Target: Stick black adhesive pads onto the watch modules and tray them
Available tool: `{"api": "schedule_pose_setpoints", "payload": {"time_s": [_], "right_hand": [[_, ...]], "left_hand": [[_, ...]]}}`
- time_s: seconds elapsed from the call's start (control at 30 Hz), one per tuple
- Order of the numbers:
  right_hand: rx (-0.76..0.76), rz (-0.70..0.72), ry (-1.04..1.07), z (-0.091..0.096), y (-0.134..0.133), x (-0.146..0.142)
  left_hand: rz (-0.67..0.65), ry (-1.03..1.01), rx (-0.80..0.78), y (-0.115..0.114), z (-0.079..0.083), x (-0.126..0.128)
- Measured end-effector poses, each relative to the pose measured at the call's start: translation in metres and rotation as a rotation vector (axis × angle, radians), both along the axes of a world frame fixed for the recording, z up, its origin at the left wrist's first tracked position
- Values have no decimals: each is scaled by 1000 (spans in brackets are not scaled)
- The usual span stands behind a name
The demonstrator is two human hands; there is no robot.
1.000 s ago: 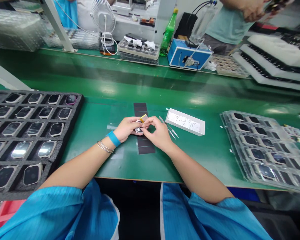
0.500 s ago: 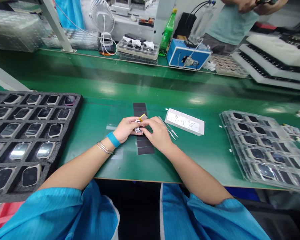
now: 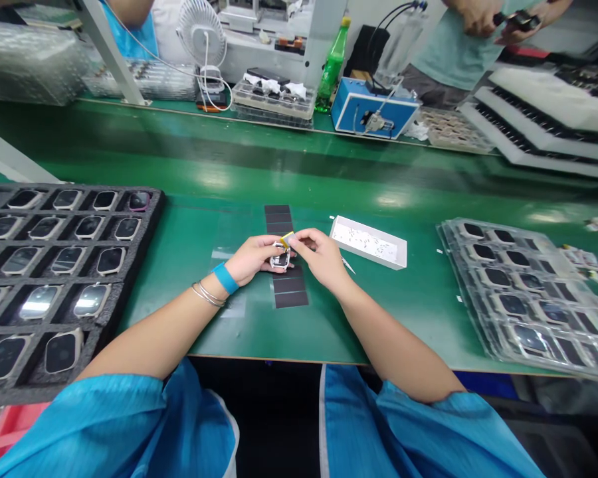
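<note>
My left hand (image 3: pixel 252 257) is closed round a small watch case (image 3: pixel 280 258), held just above a black strip of dark pads (image 3: pixel 286 279) on the green mat. My right hand (image 3: pixel 319 255) pinches a small yellow-tabbed part (image 3: pixel 287 239) at the top of that case. Both hands meet over the middle of the strip. Tweezers (image 3: pixel 347 265) lie partly hidden behind my right hand. A shallow white tray (image 3: pixel 369 243) with tiny parts sits just right of my hands.
A black foam tray (image 3: pixel 70 265) full of watch cases fills the left. Stacked clear blister trays (image 3: pixel 523 295) with watch parts lie right. Across the green belt stand a fan (image 3: pixel 202 33), a green bottle (image 3: pixel 332 66), a blue box (image 3: pixel 373 109). Another person (image 3: pixel 458 46) stands at the far right.
The watch case has been tilted so its face shows, and my right hand has shifted up to pinch the yellow tab, covering more of the tweezers.
</note>
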State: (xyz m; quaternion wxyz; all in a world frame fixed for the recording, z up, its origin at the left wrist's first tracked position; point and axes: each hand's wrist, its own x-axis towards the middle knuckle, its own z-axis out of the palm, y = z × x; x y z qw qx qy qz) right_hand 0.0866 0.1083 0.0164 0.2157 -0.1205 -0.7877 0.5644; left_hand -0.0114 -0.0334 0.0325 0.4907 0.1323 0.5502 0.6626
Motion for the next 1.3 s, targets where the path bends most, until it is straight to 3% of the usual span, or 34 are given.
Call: {"api": "schedule_pose_setpoints", "payload": {"time_s": [0.27,0.67,0.87,0.97,1.07,1.13,1.23,1.3], "right_hand": [[96,-67,42,4,-2,3],[570,-63,221,9,-15,8],[890,-25,251,9,-13,9],[944,20,224,8,-11,9],[863,52,182,5,-9,8],[732,39,157,3,-8,7],[385,16,93,-4,-4,4],[82,93,19,-8,-2,1]], "left_hand": [[-92,-23,79,-2,0,-2],[2,-2,-12,0,1,0],[32,-248,74,0,2,-4],[63,-284,104,-1,-1,-7],[58,-235,130,-1,-5,-9],[38,-194,148,-2,-7,-10],[5,-117,166,-3,-10,-11],[-12,-77,171,-3,-11,-11]]}}
